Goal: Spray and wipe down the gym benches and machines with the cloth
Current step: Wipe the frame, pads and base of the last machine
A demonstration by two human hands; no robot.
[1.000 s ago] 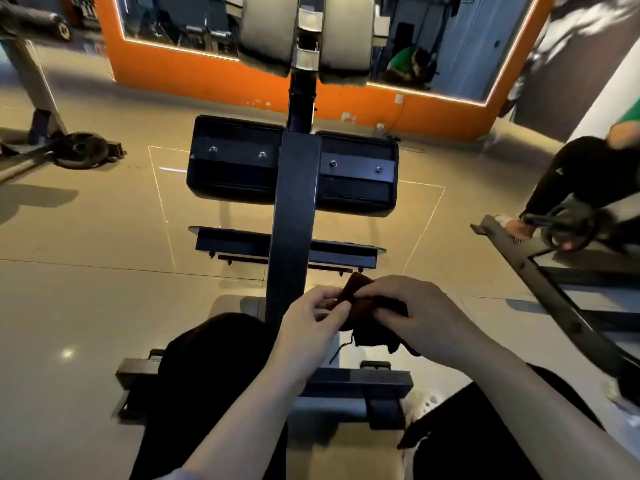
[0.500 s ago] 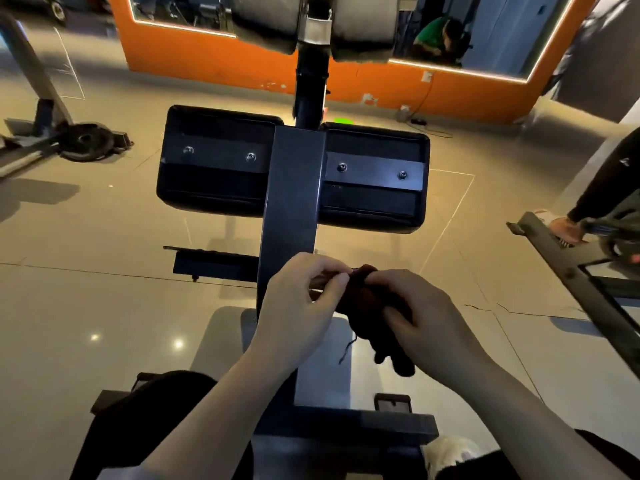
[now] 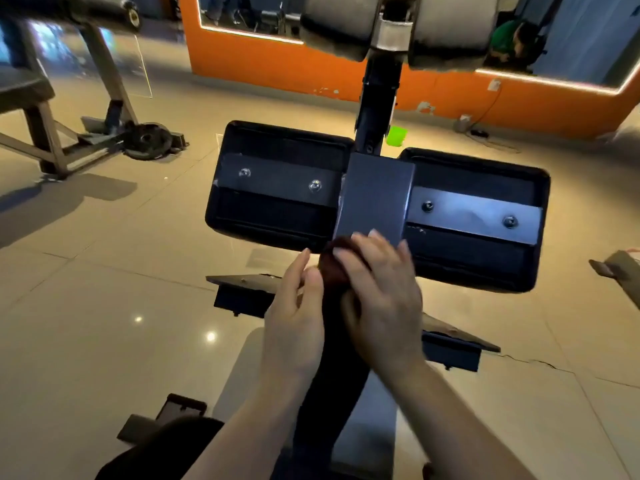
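Glossy beige tile floor (image 3: 104,306), cracked at right; orange wall (image 3: 270,67) with lit mirror behind. Dark cloth (image 3: 337,268) sits on the machine's central steel beam (image 3: 375,199), between two black pads (image 3: 277,181). Right hand (image 3: 381,289) presses it, fingers spread flat; left hand (image 3: 294,306) beside, thumb touching the cloth, grip loose. Weight plate (image 3: 147,140) lies far left.

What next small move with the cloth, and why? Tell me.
Probably push the dark red cloth forward along the machine's central steel beam. The right hand presses it onto the beam's near part, the left hand touches its edge, and bare metal lies just ahead.
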